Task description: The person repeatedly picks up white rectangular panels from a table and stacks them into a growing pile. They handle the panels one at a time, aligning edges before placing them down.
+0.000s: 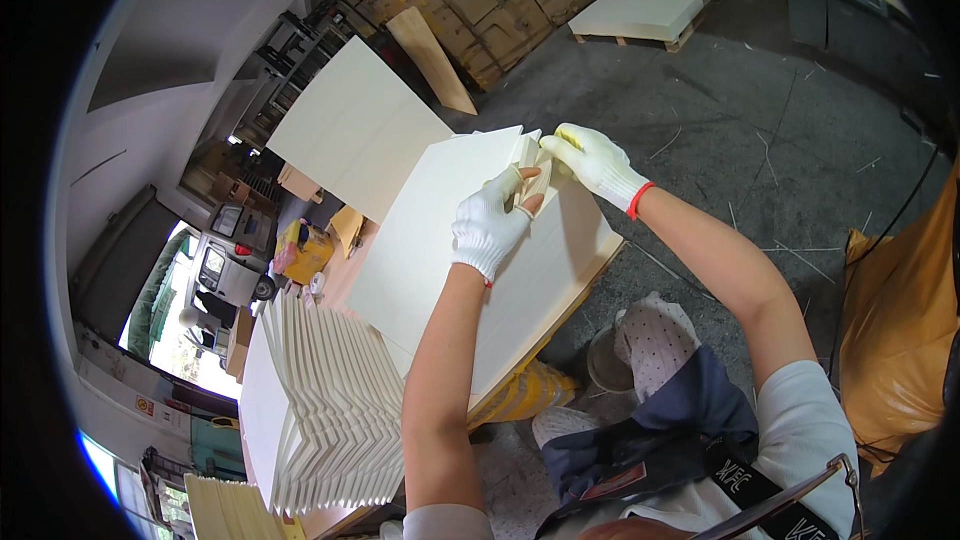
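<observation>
Two gloved hands, left hand (492, 223) and right hand (592, 162), fingers pinching corners of one cream sheet stack (470, 240) on worktop (340, 275); one fanned pile (335, 405) nearby.

the left hand (490, 225) covers part of the small pale piece (533, 180) it pinches, so that piece's full shape cannot be told. the right hand (592, 162) hides the far corner of the cream sheet (440, 230). at 7 o'clock the fanned stack of sheets (335, 400) hides the table beneath it. at 9 o'clock the van (230, 260) is too small for detail. at 3 o'clock the orange bag (900, 340) runs into the dark rim.
</observation>
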`<state>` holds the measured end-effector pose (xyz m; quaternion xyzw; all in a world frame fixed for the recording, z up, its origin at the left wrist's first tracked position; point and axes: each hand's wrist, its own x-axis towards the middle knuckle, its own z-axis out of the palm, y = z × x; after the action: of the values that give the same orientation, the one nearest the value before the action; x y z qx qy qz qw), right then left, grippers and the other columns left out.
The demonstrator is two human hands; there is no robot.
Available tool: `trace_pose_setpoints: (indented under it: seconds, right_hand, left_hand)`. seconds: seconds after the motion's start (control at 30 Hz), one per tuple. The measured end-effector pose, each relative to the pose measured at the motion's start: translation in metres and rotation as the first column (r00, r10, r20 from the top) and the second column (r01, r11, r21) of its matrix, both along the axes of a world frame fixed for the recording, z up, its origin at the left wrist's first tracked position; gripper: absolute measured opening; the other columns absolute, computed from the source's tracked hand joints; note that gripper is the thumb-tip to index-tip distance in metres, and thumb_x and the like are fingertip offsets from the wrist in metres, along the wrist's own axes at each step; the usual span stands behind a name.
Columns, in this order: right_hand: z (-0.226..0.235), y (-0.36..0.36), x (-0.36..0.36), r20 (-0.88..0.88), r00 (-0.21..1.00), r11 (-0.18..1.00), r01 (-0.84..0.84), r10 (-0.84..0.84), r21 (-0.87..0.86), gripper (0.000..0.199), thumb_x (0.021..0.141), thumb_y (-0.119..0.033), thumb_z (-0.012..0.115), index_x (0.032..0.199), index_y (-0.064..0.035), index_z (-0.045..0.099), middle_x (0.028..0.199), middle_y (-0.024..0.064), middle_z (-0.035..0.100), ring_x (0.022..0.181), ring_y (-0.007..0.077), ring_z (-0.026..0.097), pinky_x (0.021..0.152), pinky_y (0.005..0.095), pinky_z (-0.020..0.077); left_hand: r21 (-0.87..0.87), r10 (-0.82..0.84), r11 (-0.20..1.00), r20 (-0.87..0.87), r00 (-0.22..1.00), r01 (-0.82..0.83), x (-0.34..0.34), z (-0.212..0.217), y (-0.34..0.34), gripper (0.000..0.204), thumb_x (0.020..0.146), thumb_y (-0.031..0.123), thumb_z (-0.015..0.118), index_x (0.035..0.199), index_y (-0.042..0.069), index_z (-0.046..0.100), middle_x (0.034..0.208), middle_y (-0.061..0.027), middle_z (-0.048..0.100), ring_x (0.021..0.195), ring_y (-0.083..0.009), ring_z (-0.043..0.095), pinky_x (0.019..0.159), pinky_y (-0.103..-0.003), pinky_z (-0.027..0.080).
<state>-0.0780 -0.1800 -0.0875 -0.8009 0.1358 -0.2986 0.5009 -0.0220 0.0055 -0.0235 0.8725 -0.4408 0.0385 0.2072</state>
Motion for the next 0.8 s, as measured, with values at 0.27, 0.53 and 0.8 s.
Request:
trace_pose_setpoints:
  seconds: [0.27, 0.53, 0.8]
  right_hand:
    - [-0.004, 0.001, 0.003, 0.03, 0.999, 0.999, 0.036, -0.036, -0.017, 0.046, 0.098, -0.053, 0.052, 0.095, -0.0095, 0.065, 0.077, 0.004, 0.064, 0.071, 0.0176, 0.06, 0.069, 0.0339, 0.046]
    - [0.012, -0.002, -0.013, 0.14, 0.984, 0.988, 0.123, -0.11, -0.091, 0.054, 0.096, -0.057, 0.054, 0.104, -0.0054, 0.066, 0.093, 0.0172, 0.069, 0.087, 0.0322, 0.068, 0.08, 0.0418, 0.0502]
    - [0.016, 0.063, 0.001, 0.422, 0.841, 0.191, -0.501, 0.337, 0.844, 0.029, 0.099, -0.026, 0.063, 0.118, -0.0047, 0.06, 0.109, 0.0094, 0.065, 0.095, 0.0179, 0.063, 0.083, 0.0344, 0.0552]
  left_hand:
    - [-0.008, -0.004, 1.0, -0.046, 0.999, 0.004, 0.0, 0.002, 0.001, 0.036, 0.092, 0.03, 0.07, 0.128, 0.024, 0.069, 0.109, -0.0152, 0.074, 0.088, -0.0295, 0.073, 0.084, -0.037, 0.055]
    - [0.039, 0.013, 0.999, 0.276, 0.961, -0.024, -0.002, -0.014, 0.0, 0.052, 0.093, 0.024, 0.064, 0.144, 0.028, 0.055, 0.093, -0.0134, 0.072, 0.083, -0.0335, 0.07, 0.075, -0.043, 0.056]
    - [-0.376, 0.093, 0.922, 0.458, 0.884, 0.097, -0.006, -0.04, 0.013, 0.056, 0.091, 0.016, 0.068, 0.145, 0.018, 0.051, 0.12, -0.0168, 0.067, 0.082, -0.029, 0.071, 0.075, -0.044, 0.056]
